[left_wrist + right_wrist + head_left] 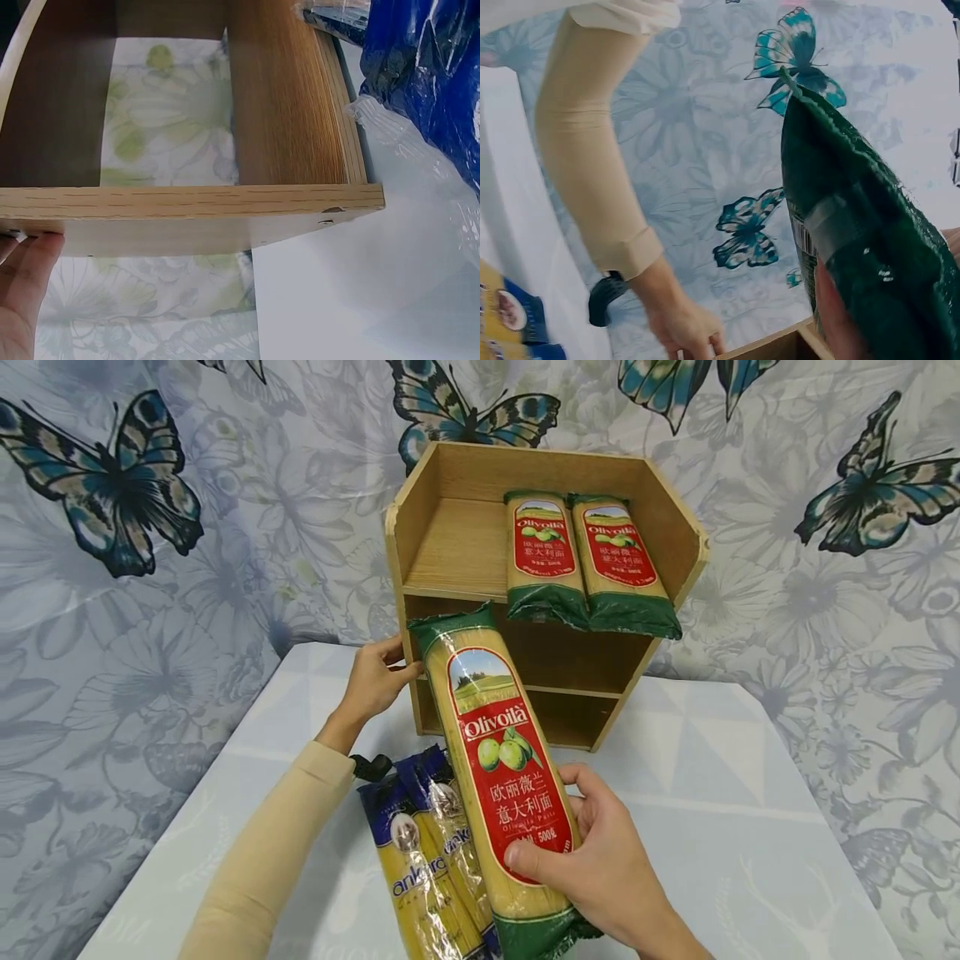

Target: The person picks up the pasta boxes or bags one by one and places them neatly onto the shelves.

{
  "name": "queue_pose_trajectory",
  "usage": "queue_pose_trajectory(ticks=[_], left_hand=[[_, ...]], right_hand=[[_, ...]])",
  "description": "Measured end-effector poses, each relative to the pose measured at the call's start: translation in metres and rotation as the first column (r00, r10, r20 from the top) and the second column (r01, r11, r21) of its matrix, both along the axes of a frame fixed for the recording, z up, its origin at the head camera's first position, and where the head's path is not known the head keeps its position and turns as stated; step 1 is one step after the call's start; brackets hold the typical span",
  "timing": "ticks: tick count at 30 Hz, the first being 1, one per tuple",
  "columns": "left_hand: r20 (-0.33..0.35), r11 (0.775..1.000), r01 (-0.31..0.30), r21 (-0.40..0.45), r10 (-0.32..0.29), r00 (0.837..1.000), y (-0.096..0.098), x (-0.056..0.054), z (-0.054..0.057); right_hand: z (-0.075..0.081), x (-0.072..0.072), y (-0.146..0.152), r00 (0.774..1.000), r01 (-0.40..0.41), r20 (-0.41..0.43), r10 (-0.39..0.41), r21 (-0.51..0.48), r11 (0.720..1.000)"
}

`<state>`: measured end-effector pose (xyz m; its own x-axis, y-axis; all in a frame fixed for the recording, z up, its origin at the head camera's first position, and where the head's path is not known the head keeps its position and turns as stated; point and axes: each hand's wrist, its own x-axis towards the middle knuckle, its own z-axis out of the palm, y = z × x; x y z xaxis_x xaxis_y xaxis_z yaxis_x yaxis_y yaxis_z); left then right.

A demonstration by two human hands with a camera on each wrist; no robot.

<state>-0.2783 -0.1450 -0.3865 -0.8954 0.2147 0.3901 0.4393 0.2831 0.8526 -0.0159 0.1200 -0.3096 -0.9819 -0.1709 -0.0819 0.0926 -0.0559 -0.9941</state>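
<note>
My right hand (600, 860) grips the lower part of a spaghetti packet (506, 760), thumb across its red label. The packet has green ends and tilts in front of a wooden shelf (416, 568). Its green end (855, 225) fills much of the right wrist view. My left hand (378, 681) touches the outer side of the shelf, its fingertips (46, 244) against the side panel. On the top shelf board lie two like packets, a left one (545, 547) and a right one (622, 556), side by side.
Two blue and yellow pasta packets (423, 868) lie on the pale table (697, 793), partly covered by the held packet. Lower compartments (573, 714) of the shelf open toward me. Behind stands a butterfly-patterned cloth (292, 510).
</note>
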Motion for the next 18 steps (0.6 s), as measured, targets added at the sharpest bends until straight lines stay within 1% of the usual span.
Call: queue_pose_trajectory(ticks=[3, 7, 13, 18], left_hand=[[0.001, 1.000, 0.013, 0.014, -0.013, 1.000, 0.002, 0.000, -0.001], [-0.007, 1.000, 0.024, 0.011, -0.024, 1.000, 0.003, -0.001, -0.002], [-0.015, 1.000, 0.031, -0.001, -0.031, 0.999, 0.000, 0.000, -0.001], [-0.026, 1.000, 0.024, -0.007, -0.025, 0.999, -0.003, 0.002, 0.000]], right_hand=[[0.007, -0.005, 0.000, 0.996, 0.002, -0.088, -0.002, 0.002, 1.000], [0.016, -0.012, -0.004, 0.986, 0.014, -0.164, -0.015, -0.004, 1.000], [0.026, -0.024, -0.016, 0.977, 0.030, -0.212, -0.040, -0.047, 0.998], [0.031, -0.036, -0.028, 0.976, 0.064, -0.204, -0.075, -0.060, 0.996]])
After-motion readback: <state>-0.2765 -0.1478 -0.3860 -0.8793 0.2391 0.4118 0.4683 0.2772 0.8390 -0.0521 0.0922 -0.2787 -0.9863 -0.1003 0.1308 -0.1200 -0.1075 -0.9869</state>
